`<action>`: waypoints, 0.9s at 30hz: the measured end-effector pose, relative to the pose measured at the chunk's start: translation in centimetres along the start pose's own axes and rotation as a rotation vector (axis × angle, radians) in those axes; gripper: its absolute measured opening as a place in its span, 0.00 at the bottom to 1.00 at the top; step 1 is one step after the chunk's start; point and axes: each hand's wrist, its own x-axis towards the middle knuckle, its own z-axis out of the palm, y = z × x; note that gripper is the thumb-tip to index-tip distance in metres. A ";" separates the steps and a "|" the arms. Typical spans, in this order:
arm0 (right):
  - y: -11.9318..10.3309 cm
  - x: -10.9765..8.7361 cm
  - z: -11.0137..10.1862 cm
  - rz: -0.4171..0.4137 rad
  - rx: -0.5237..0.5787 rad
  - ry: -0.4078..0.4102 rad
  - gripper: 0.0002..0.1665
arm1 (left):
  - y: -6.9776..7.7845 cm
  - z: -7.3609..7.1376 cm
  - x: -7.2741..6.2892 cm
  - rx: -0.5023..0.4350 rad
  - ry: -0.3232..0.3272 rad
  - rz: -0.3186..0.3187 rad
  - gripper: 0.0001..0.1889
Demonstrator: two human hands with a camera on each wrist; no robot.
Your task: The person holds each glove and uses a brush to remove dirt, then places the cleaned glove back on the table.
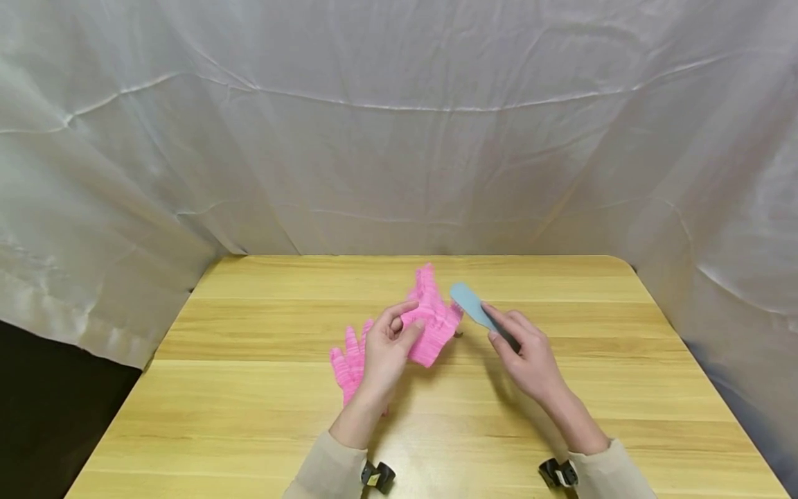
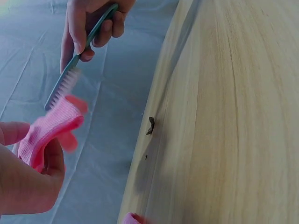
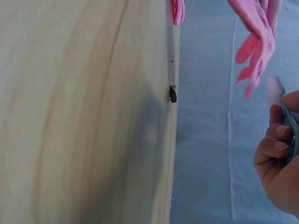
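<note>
My left hand point(image 1: 384, 353) pinches a pink knitted glove point(image 1: 431, 322) by its cuff side, thumb on top, and holds it up over the table. In the right wrist view the fingers of this glove point(image 3: 258, 46) hang down loosely. My right hand point(image 1: 528, 357) grips a blue-green brush point(image 1: 466, 301) by the handle. Pale bristles show in the left wrist view, where the brush head point(image 2: 64, 86) overlaps the raised glove point(image 2: 49, 128). A second pink glove point(image 1: 349, 362) lies on the table beside my left hand, partly hidden by the wrist.
A light wooden table point(image 1: 249, 388) spreads under both hands. On it lies a small dark scrap point(image 2: 150, 126), with a tinier speck near it. Grey-white cloth point(image 1: 399, 159) hangs behind the table and at its sides.
</note>
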 end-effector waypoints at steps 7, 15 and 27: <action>-0.4 0.1 -0.1 0.020 0.021 -0.005 0.29 | -0.1 -0.2 0.1 0.026 -0.015 0.001 0.27; -0.5 0.2 -0.4 0.019 0.042 0.002 0.28 | -0.2 -0.5 0.4 0.111 0.005 0.029 0.39; -0.3 0.3 -0.6 0.028 0.046 0.007 0.28 | -0.1 -0.4 0.3 0.086 -0.020 0.103 0.29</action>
